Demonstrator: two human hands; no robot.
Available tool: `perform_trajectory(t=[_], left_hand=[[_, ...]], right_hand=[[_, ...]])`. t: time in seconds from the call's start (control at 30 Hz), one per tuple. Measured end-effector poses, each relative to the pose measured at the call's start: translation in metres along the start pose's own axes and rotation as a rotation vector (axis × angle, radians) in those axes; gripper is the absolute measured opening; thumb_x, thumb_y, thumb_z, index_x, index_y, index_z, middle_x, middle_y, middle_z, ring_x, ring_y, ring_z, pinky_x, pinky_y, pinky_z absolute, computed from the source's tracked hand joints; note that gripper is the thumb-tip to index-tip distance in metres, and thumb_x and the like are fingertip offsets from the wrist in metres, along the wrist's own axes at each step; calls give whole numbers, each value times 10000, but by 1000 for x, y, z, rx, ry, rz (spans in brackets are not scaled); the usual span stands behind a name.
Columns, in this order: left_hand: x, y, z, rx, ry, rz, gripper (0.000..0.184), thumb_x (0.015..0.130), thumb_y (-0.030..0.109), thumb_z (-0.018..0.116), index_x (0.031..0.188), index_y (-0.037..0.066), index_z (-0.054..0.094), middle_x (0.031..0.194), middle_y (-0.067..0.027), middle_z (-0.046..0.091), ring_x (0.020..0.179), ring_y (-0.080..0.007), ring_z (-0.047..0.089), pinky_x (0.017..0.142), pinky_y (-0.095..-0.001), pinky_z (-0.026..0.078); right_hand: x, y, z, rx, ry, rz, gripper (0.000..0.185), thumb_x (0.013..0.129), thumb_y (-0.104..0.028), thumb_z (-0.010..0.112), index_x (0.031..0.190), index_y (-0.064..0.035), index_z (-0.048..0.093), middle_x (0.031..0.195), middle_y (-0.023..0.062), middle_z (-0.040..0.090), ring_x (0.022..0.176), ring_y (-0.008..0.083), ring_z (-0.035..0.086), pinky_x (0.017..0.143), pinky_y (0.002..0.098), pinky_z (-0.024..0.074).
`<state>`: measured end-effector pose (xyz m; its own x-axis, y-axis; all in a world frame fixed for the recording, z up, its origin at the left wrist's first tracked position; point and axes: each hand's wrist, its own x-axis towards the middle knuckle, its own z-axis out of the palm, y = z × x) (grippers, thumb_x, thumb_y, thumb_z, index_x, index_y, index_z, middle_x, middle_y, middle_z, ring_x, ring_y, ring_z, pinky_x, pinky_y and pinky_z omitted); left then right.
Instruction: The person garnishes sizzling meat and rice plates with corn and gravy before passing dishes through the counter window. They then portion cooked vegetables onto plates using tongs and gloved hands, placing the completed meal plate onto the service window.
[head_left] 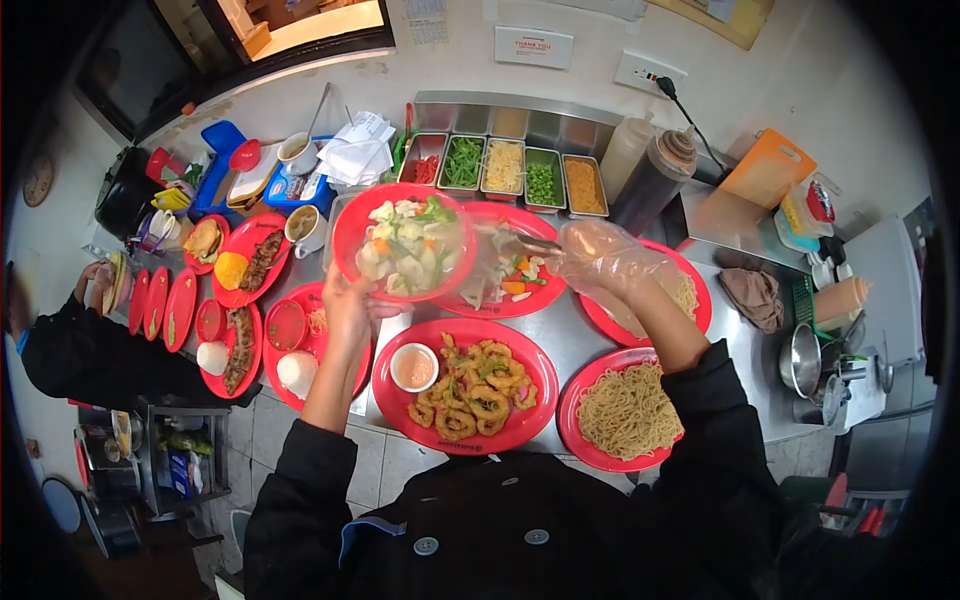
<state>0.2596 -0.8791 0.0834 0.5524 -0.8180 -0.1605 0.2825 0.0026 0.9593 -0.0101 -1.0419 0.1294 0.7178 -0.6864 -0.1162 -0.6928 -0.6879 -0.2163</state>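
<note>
My left hand (pixel 352 305) grips the edge of a red bowl (pixel 345 235) of mixed vegetables in pale sauce, tilted above the counter. Inside a clear plastic glove, my right hand (pixel 605 262) is closed around metal tongs (pixel 538 245); their tips are partly blurred. Under the tongs lies a red oval plate (pixel 545 300) with some carrot and other vegetable pieces; the bowl covers its left part. Closer to me, another red plate (pixel 465 335) holds fried rings (pixel 488 405) and a white cup of pinkish sauce (pixel 414 367).
Noodles (pixel 630 410) fill a red plate at right, with another noodle plate behind. Metal topping tins (pixel 503 165) and squeeze bottles (pixel 655 175) line the back. Plates of grilled meat (pixel 240 350) and rice stand left, near another person's sleeve (pixel 85 350).
</note>
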Motion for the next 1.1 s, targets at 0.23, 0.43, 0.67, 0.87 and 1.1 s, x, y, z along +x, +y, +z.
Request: perform_trajectory(t=[0.23,0.43,0.67,0.87,1.1], left_hand=[[-2,2,-22,-111,27,33,528,736,-47,425,1257,7,351,950,-219,608,583,-306,650,454,-312,578],[-1,11,-32,-79,8,78,489,755,-27,417,1241,-20,362,948,-209,613,611,-278,658,471,-287,581],[-5,25,-37,-74,-5,86,511,764,-23,414,1269,-28,335,1000,-221,594,624,-287,658,468,-286,582],[-14,24,-33,-198,28,58,519,748,-45,409,1261,-4,346,1006,-230,591,600,-299,653,467,-294,583],[-23,20,-35,-239,5,31,516,741,-46,417,1249,15,348,1003,-231,587,609,-291,656,463,-295,581]], right_hand=[[5,-12,-20,-192,-94,-17,207,746,-212,551,782,-42,663,823,171,640,803,318,627,693,409,503],[24,-24,-10,-267,-100,26,182,723,-147,537,778,-35,669,814,176,645,796,323,634,693,405,511],[23,-49,-24,-182,-76,-4,179,718,-132,545,799,-43,678,819,177,646,808,312,635,716,394,506],[31,-65,-19,-217,-180,-69,212,726,-201,557,788,-24,657,799,188,635,798,315,628,715,403,496],[21,-44,-43,-122,-118,-13,288,729,-302,586,813,-35,655,784,167,636,779,326,625,718,403,494]])
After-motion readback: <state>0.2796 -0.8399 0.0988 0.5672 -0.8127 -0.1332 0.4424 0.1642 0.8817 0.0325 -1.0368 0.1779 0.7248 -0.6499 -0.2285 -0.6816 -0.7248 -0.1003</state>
